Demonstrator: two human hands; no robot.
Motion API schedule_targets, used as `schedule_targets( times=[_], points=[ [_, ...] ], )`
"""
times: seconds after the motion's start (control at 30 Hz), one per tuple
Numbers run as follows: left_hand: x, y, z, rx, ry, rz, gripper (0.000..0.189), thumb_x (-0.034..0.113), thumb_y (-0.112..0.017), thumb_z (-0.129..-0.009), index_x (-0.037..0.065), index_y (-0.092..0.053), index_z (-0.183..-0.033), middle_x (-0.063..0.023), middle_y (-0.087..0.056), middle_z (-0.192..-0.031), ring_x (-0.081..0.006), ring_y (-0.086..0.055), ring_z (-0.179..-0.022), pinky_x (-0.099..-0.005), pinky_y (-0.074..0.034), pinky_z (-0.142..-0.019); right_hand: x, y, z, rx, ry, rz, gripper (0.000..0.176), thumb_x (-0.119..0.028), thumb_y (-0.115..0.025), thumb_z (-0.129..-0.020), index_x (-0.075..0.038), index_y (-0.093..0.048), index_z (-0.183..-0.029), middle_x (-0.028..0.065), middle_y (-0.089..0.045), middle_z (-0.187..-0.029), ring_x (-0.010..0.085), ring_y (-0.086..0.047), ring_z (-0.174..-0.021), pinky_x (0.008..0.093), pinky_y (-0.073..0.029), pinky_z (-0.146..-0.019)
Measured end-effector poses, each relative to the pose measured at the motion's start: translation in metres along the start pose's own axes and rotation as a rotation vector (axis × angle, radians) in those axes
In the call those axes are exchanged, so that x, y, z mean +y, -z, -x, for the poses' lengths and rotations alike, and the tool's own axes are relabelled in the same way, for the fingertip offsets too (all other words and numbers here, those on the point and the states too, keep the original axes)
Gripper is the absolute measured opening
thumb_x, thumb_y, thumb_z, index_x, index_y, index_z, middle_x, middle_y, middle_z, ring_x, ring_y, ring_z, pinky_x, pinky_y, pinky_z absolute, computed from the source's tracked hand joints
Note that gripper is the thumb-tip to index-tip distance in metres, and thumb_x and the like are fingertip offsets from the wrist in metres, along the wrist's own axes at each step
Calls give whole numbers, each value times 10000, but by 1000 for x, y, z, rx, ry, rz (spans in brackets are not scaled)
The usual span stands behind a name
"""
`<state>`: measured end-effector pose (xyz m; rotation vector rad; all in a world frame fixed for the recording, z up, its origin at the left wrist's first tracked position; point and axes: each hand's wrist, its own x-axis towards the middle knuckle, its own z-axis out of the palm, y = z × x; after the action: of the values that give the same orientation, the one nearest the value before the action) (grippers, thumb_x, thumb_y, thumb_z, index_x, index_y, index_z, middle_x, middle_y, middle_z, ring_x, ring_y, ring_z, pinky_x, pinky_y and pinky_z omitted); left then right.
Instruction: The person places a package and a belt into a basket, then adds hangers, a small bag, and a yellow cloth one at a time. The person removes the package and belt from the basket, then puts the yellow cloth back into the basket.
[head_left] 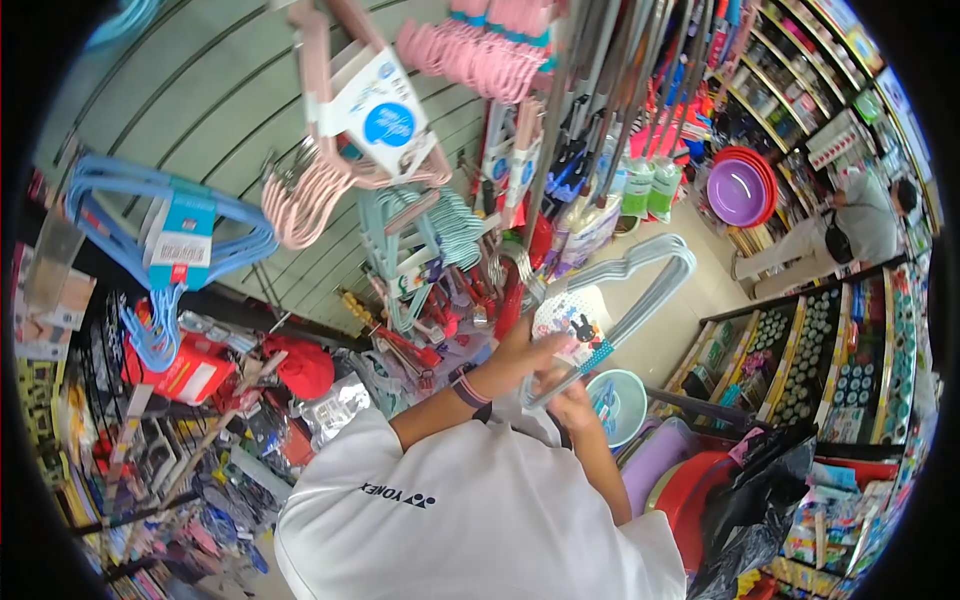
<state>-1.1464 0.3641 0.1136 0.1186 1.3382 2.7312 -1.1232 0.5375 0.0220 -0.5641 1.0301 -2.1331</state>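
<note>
In front of my white shirt I hold a pack of pale grey-blue clothes hangers [650, 268], tilted, its hooks towards my left hand. A white card with a black rabbit figure [583, 328] and a teal dotted strip wraps its middle. My left hand [545, 350], with a dark band on the wrist, grips the pack beside the card. Lower down, my right hand [570, 402] closes on the pack's near bar; its fingers are partly hidden. Just beyond my right hand stands a pale blue basin [617, 408] with small blue items inside.
Blue hangers [225, 240], pink hangers [320, 190] and teal hangers [455, 235] hang on the slatted wall. Metal poles [600, 90] stand ahead. Purple and red basins [738, 192] are stacked near the aisle floor [700, 245]. A person [865, 220] stands by shelves at right.
</note>
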Motion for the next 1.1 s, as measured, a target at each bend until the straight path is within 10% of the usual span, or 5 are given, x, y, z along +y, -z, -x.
schedule_targets(
  times=[0.1, 0.4, 0.53, 0.9, 1.1],
  points=[
    [40, 15, 5, -16, -20, -181, 488, 131, -619, -823, 4, -390, -1235, -60, -552, -1051, -104, -542, -919, -231, -469, -744, -22, -20, -32, 289, 97, 20, 869, -405, -714, -716, -3, -276, -1350, 145, -399, -1325, 283, -417, -1200, 443, -352, -971],
    [57, 65, 55, 175, -89, -321, 488, 160, -692, -771, -42, -455, -1146, -90, -575, -1016, -114, -552, -920, -254, -465, -782, -55, -60, -96, 235, 312, -51, 831, -595, -553, -774, -148, -218, -1389, 220, -278, -1385, 363, -314, -1264, 473, -257, -1034],
    [72, 75, 70, 244, -154, -413, 459, 160, -686, -779, -32, -452, -1125, -72, -572, -982, -100, -545, -902, -247, -471, -760, -56, -75, -122, 20, 333, -76, 732, -604, -468, -822, -133, -293, -1355, 200, -377, -1322, 364, -368, -1220, 464, -289, -1001],
    [79, 89, 114, 241, 89, -986, 873, 362, -721, -721, -95, -244, -1292, -314, -502, -1114, -336, -541, -1041, -354, -417, -860, -25, -86, -152, 540, 89, 85, 554, -576, -332, -893, -44, -460, -981, 132, -578, -693, 210, -547, -602, 286, -424, -581],
    [85, 111, 143, 365, -47, -882, 777, 333, -716, -729, -64, -333, -1276, -224, -541, -1115, -275, -559, -1012, -316, -413, -876, 7, -81, -162, 434, 79, -37, 432, -436, -427, -903, -30, -457, -1047, 141, -580, -877, 232, -564, -838, 361, -455, -760]
  ],
)
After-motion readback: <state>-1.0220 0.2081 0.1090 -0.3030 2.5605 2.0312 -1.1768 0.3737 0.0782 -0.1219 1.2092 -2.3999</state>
